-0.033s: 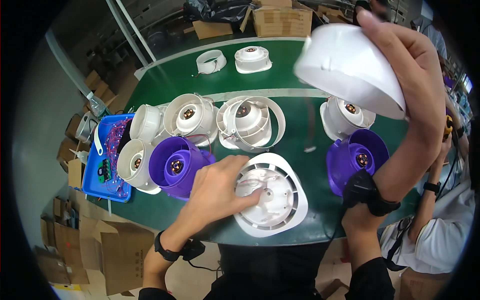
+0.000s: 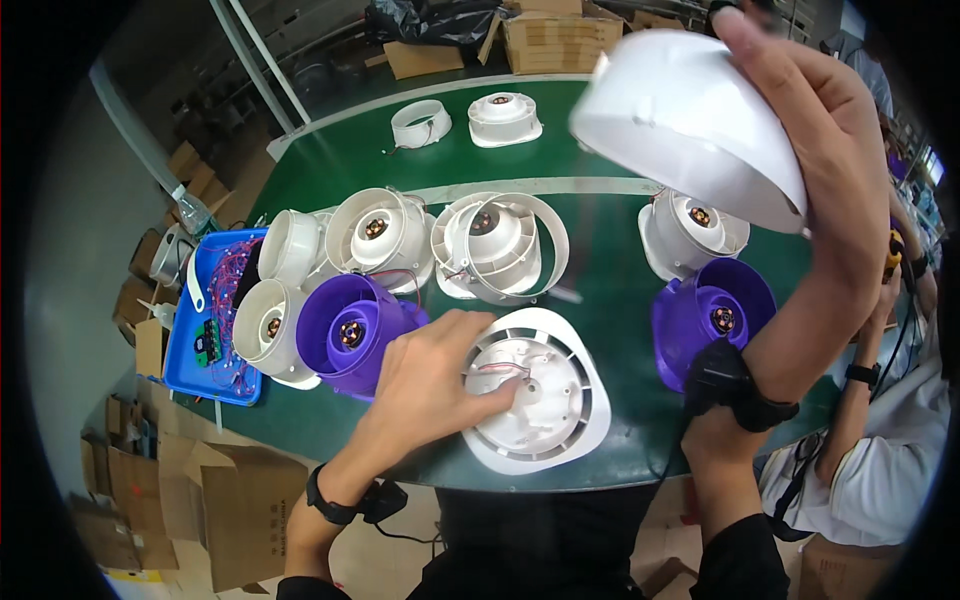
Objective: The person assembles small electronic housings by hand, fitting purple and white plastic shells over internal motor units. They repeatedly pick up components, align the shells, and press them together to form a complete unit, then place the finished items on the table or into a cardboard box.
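My left hand (image 2: 430, 375) grips a white fan base (image 2: 565, 425) at the table's near edge. Its thumb lies across the face of the base, near the middle, and its fingers bend over the left rim. A thin red wire (image 2: 495, 366) runs over that face. Raised at the upper right, my right hand (image 2: 835, 130) holds a wide white ring-shaped housing (image 2: 680, 110), tilted, with the thumb on top. A blurred wire with a small white connector (image 2: 565, 295) hangs below the housing. Next to my left hand stands a purple fan housing (image 2: 325, 365) with a copper motor coil inside.
Several white fan housings (image 2: 360, 240) stand across the green table (image 2: 590, 225). Another purple housing (image 2: 670, 340) is beside my right forearm. A blue tray (image 2: 185, 350) at the left holds wires and a green circuit board. At the right sits a person in a white sleeve (image 2: 890, 450).
My right hand's white housing has shifted slightly up and left, and its dangling connector has swung left and up. My left hand and the fan base have moved only slightly left.
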A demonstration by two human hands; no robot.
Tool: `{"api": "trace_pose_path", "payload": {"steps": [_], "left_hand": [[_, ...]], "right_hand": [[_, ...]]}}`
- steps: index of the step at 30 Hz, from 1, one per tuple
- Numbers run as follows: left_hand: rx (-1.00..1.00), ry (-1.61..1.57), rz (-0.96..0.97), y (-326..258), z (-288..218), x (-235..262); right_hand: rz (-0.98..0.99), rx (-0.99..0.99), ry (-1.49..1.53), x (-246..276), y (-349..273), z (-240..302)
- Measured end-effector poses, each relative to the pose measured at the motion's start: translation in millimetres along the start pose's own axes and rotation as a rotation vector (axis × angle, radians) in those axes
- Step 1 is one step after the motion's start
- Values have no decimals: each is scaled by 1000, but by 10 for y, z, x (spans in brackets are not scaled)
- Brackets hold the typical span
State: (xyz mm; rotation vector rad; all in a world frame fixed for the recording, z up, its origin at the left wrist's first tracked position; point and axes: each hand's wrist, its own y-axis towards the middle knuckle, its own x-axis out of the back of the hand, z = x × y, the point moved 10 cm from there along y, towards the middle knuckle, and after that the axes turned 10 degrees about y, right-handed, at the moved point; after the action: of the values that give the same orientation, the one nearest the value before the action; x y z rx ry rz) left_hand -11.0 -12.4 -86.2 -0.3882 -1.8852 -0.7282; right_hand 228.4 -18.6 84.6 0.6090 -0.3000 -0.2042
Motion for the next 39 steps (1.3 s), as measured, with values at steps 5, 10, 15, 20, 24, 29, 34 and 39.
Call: {"api": "trace_pose_path", "payload": {"steps": [5, 10, 15, 20, 24, 29, 34, 39], "left_hand": [[-161, 200, -335, -196, -205, 371], [-426, 456, -497, -541, -665, 343], [-526, 247, -300, -732, -892, 127], [-732, 355, -57, -919, -931, -218], [-781, 411, 13, -922, -824, -346], [-712, 366, 123, -709, -749, -211], [-516, 192, -435, -55, -686, 1158], [-207, -228, -733, 623, -194, 1939]], "right_hand": [[116, 163, 150, -223, 35, 268], [4, 107, 205, -333, 47, 217], [38, 193, 424, -353, 85, 200], [146, 133, 819, -460, 208, 10], [39, 115, 654, -445, 297, -227], [-29, 136, 665, -630, 321, -238], [-97, 252, 466, -659, 229, -79], [-301, 552, 268, -733, -46, 134]]}}
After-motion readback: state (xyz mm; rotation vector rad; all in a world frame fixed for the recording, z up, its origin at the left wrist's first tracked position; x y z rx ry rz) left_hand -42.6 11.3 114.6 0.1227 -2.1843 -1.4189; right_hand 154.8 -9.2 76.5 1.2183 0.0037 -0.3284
